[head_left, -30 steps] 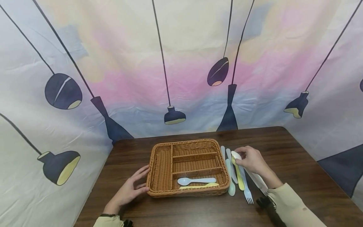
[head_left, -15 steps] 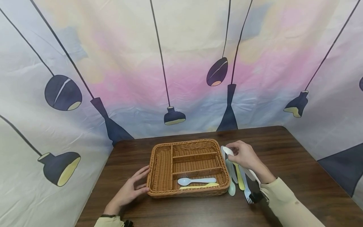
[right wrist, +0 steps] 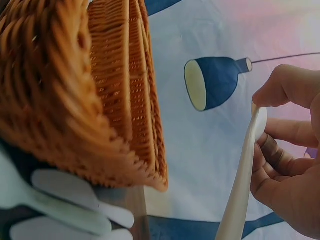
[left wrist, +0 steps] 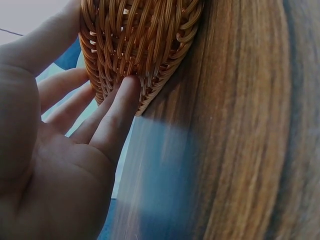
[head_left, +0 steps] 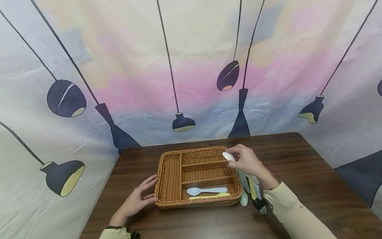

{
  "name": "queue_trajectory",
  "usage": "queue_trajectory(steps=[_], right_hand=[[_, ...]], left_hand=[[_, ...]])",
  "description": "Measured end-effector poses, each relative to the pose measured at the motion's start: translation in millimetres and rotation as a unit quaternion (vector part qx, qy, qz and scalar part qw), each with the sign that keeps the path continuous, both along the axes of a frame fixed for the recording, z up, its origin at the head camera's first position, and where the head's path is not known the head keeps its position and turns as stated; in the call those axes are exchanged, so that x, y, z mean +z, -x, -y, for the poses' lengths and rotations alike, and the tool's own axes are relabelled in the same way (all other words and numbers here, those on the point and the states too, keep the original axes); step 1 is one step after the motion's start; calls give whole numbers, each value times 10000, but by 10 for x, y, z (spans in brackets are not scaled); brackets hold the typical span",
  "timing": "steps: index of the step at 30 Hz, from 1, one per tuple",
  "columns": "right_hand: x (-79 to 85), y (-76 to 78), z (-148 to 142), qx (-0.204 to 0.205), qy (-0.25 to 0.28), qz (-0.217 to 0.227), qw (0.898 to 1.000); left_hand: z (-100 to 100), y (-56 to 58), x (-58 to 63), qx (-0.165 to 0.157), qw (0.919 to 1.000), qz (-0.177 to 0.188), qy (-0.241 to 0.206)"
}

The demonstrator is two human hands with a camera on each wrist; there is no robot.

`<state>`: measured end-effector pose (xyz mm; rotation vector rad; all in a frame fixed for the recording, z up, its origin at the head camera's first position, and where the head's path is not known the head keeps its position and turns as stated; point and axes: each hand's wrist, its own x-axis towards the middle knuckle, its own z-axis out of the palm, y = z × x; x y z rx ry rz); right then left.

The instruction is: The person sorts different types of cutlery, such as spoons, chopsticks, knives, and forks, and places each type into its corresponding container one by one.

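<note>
My right hand point(head_left: 246, 161) pinches a white spoon point(head_left: 228, 156) near its bowl, above the back right corner of a wicker cutlery basket point(head_left: 169, 172). In the right wrist view the spoon's handle point(right wrist: 237, 195) slants down from the thumb and fingers. At the basket's left side my left hand point(head_left: 135, 199) rests its spread fingertips against the wicker, as the left wrist view also shows. Inside the front compartment lie a light blue spoon point(head_left: 194, 191) and a yellow utensil point(head_left: 209, 196), its far part hidden by the rim.
Several utensils lie on the dark wooden table point(head_left: 179, 225) right of the basket: a pale green one point(head_left: 243, 199), a yellow one point(head_left: 253, 192) and a light blue fork point(head_left: 263, 209), partly hidden by my right arm. A cloth printed with lamps point(head_left: 203, 99) hangs behind the table.
My right hand has carried the white spoon left, from over the utensils on the table to above the basket's back right corner. My left hand and the basket have stayed put.
</note>
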<state>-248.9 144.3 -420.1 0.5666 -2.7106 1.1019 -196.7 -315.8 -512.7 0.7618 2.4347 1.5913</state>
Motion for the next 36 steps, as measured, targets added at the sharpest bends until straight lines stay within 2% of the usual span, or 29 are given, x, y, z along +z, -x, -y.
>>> queue_trajectory(steps=[19,28,36], right_hand=[[124,9,352,571,137,-117,9982],[145,-23,500,872,268,-220,9956],[132,-32,627,1071,122,-362,9935]], left_hand=[[12,18,-43,-59,9999,-40,-87],[4,14,-13,-53,9999,-69,-72],[8,11,-23,-25,10000,-40,-35]])
